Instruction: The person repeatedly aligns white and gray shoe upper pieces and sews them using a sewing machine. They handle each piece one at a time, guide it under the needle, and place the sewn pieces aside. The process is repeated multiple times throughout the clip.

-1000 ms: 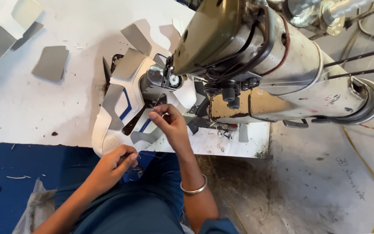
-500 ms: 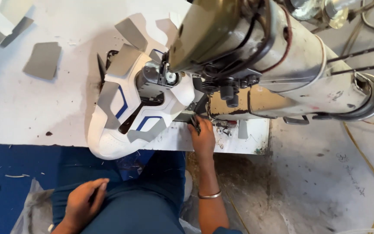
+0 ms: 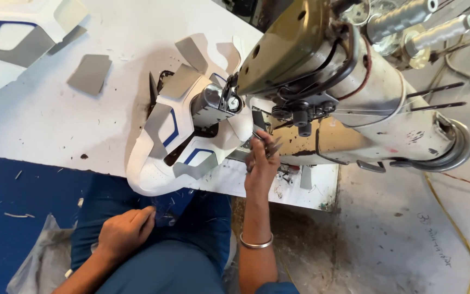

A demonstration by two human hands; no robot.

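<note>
Since half a second ago: view shifted slightly, shoe upper still seated on the machine post, right hand still raised at the machine, left hand still low on the lap.

Sewing machine (image 3: 365, 109): largest item, cream body with olive head, upper right of frame, thread spools at top right.

Table (image 3: 44, 125): white, scuffed, upper left and centre; grey cut piece (image 3: 89, 73) lying flat near upper left, further white, grey and blue pieces at the corner.

Shoe upper (image 3: 161, 147): white with grey and blue panels, centre of frame, draped over the table edge, touching the machine post.

Left hand (image 3: 125, 233): lower left of centre, loosely curled, resting on blue trousers, holding nothing visible.

Right hand (image 3: 261, 163): centre, fingers pinched on small metal snips (image 3: 272, 146), just right of the shoe upper. Metal bangle (image 3: 255, 243) on the wrist.
</note>
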